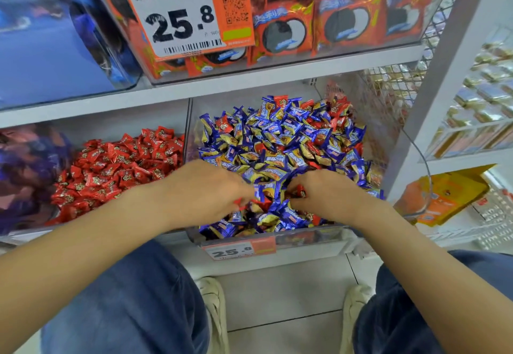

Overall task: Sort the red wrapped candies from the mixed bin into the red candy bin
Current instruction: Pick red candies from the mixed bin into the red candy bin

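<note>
The mixed bin (277, 238) is a clear box heaped with blue-and-gold wrapped candies and some red ones. Both my hands are in its front part. My left hand (205, 190) has its fingers curled, and red candies (239, 202) show at its fingertips. My right hand (327, 195) pinches one red candy (300, 191) between thumb and fingers. To the left stands the red candy bin (116, 170), full of red wrapped candies. More red candies (337, 110) lie at the back right of the mixed heap.
A shelf above holds a clear box of orange cookie packs (319, 26) with a big price tag (177, 15). A blue-packed bin (25, 176) sits far left. A white shelf post (433, 98) stands right. My knees and shoes are below.
</note>
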The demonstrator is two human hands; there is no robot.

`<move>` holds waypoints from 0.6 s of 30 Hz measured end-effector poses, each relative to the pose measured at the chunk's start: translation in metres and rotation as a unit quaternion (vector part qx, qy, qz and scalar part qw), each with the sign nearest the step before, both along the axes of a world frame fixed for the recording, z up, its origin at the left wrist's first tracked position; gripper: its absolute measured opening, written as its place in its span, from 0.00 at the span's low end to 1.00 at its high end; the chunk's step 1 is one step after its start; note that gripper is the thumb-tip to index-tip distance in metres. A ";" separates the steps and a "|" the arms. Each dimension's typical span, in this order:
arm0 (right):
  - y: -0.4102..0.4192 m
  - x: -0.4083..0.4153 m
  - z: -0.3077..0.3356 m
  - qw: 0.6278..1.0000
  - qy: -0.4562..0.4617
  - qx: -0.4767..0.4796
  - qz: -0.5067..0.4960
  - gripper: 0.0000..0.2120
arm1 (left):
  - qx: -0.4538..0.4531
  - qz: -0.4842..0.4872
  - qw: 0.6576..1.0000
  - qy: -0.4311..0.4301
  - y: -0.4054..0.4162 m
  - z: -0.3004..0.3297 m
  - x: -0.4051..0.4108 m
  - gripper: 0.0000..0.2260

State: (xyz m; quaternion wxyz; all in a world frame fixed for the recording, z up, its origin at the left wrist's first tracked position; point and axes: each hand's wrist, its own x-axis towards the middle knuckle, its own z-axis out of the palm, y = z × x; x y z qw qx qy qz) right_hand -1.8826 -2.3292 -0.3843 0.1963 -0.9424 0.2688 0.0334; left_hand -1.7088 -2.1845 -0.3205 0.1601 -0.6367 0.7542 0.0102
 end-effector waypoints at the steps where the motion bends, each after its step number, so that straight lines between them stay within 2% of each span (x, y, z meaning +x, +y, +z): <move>1: 0.001 0.000 0.000 1.000 0.013 -0.008 0.010 0.11 | -0.021 0.018 0.999 0.044 -0.001 0.002 0.002 0.06; 5: 0.001 0.002 0.001 0.999 0.013 -0.024 0.038 0.11 | -0.090 0.057 0.982 0.159 0.005 0.017 0.018 0.07; 8: 0.001 0.002 0.001 0.999 0.004 -0.033 0.024 0.12 | -0.093 0.092 0.972 0.195 0.006 0.017 0.023 0.09; 12: -0.004 -0.006 0.007 0.999 -0.042 0.028 -0.003 0.11 | -0.066 0.113 0.967 0.217 0.008 0.016 0.022 0.10; 15: -0.006 -0.013 0.017 0.995 -0.089 0.042 -0.031 0.08 | -0.052 0.098 0.975 0.192 0.011 0.015 0.019 0.08; 18: 0.004 -0.015 0.027 0.988 -0.143 0.060 -0.016 0.05 | -0.058 0.063 0.993 0.082 0.014 0.011 0.009 0.06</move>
